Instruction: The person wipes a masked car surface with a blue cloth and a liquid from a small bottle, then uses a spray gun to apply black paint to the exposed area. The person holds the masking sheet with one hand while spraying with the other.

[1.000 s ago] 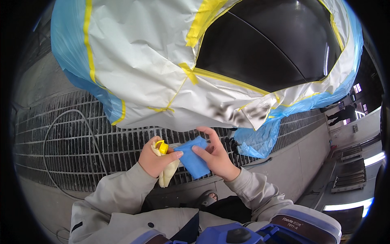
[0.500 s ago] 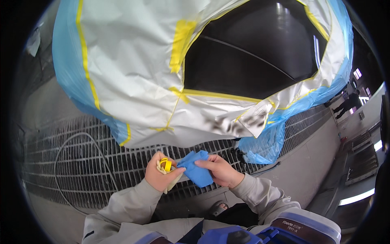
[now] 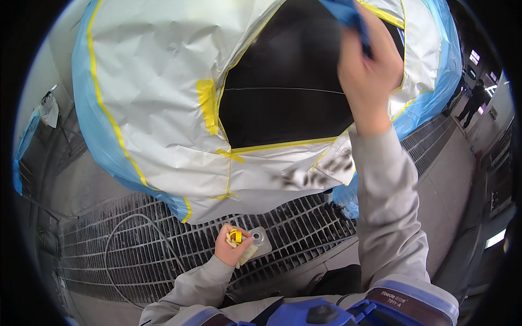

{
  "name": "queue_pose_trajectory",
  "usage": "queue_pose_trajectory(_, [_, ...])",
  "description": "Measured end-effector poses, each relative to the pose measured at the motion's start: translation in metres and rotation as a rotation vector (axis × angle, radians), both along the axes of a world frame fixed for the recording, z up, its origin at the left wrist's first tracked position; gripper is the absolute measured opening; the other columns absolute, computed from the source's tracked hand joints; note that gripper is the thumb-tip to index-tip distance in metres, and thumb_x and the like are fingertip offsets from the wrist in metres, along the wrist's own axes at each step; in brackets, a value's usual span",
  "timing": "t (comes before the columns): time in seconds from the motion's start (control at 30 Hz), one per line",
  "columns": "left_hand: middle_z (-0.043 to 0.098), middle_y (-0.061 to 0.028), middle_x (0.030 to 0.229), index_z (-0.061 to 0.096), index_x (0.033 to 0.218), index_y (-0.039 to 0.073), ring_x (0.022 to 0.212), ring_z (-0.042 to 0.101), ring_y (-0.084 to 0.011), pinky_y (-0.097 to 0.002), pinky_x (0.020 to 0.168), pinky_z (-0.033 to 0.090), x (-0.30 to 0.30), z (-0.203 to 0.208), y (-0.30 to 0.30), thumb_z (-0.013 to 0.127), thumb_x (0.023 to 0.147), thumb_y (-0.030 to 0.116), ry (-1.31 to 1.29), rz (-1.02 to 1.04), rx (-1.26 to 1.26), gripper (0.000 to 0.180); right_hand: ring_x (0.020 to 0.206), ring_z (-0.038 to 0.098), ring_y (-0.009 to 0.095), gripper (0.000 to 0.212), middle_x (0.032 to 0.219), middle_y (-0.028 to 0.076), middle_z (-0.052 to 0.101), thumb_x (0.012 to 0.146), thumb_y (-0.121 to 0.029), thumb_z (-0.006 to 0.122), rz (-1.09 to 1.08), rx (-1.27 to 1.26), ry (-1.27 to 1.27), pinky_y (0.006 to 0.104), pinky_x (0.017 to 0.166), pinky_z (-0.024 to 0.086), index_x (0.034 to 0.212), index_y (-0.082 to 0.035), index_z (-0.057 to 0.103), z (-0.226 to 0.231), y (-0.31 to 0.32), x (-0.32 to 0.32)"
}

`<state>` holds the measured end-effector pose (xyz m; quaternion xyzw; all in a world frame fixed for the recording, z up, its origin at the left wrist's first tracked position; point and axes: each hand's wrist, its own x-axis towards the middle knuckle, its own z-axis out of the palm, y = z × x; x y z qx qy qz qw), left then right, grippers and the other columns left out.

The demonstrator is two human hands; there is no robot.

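My right hand, a little blurred, is raised at the upper right, closed on a blue wiping cloth. It is over the right side of a glossy black panel; whether the cloth touches it I cannot tell. White masking sheet edged with yellow tape surrounds the panel. Low in the middle, my left hand is closed around a small yellow ring, likely a tape roll, and a crumpled pale-yellow cloth. Beside its fingers is a greyish, see-through container with a round neck.
Blue plastic film hangs along the wrapped body's outer sides. Dark overspray marks show on the lower sheet. Below lies a metal floor grating with a looped hose. Another person stands far off at the right.
My right hand has left my left hand and swung up and forward over the black panel with the blue cloth. The container beside my left hand has come into sight.
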<state>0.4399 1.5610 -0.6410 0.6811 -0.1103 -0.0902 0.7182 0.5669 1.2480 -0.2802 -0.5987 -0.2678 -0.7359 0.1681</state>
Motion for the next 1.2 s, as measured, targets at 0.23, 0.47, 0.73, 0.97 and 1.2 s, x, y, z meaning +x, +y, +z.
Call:
queue_pose_trajectory(0.23, [0.069, -0.0054, 0.099, 0.055, 0.105, 0.006, 0.088, 0.064, -0.0102, -0.0276, 0.081, 0.054, -0.001, 0.005, 0.001, 0.081, 0.090, 0.001, -0.022, 0.013, 0.025, 0.031, 0.127, 0.065, 0.044, 0.050, 0.136, 0.026, 0.068, 0.082, 0.009, 0.062, -0.171, -0.092, 0.165, 0.0472, 0.110, 0.052, 0.131, 0.005, 0.069, -0.018, 0.026, 0.034])
queue_pose_trajectory(0.47, [0.067, -0.0044, 0.099, 0.056, 0.105, 0.006, 0.087, 0.063, -0.0096, -0.0271, 0.081, 0.054, -0.002, 0.003, -0.001, 0.081, 0.091, 0.002, 0.048, -0.014, 0.017, 0.029, 0.133, 0.065, 0.037, 0.056, 0.139, 0.017, 0.070, 0.075, 0.013, 0.060, -0.079, -0.218, 0.224, 0.0451, 0.111, 0.053, 0.128, 0.002, 0.074, -0.096, 0.075, 0.048])
queue_pose_trajectory(0.73, [0.067, -0.0042, 0.100, 0.055, 0.105, 0.006, 0.089, 0.063, -0.0087, -0.0271, 0.082, 0.053, -0.004, 0.003, -0.003, 0.082, 0.091, 0.004, 0.040, -0.012, 0.046, 0.031, 0.140, 0.061, 0.030, 0.045, 0.146, 0.014, 0.066, 0.090, -0.008, 0.061, -0.026, -0.547, 0.393, 0.0427, 0.115, 0.051, 0.133, 0.001, 0.070, -0.150, 0.077, 0.027])
queue_pose_trajectory(0.97, [0.068, -0.0028, 0.097, 0.054, 0.100, 0.006, 0.087, 0.062, -0.0071, -0.0260, 0.080, 0.053, -0.004, -0.002, -0.001, 0.085, 0.090, 0.007, 0.052, 0.018, 0.048, 0.033, 0.118, 0.073, 0.036, 0.055, 0.124, 0.018, 0.076, 0.071, 0.017, 0.059, -0.047, -0.408, 0.066, 0.0424, 0.102, 0.060, 0.121, 0.001, 0.077, -0.057, 0.035, 0.018])
queue_pose_trajectory(1.2, [0.066, -0.0047, 0.102, 0.055, 0.105, 0.006, 0.091, 0.062, -0.0101, -0.0282, 0.084, 0.052, 0.002, -0.001, -0.003, 0.080, 0.092, 0.002, 0.088, -0.028, 0.024, 0.029, 0.128, 0.066, 0.042, 0.051, 0.136, 0.027, 0.068, 0.078, 0.012, 0.062, -0.136, -0.241, 0.160, 0.0445, 0.110, 0.052, 0.129, 0.007, 0.069, -0.028, 0.046, 0.033])
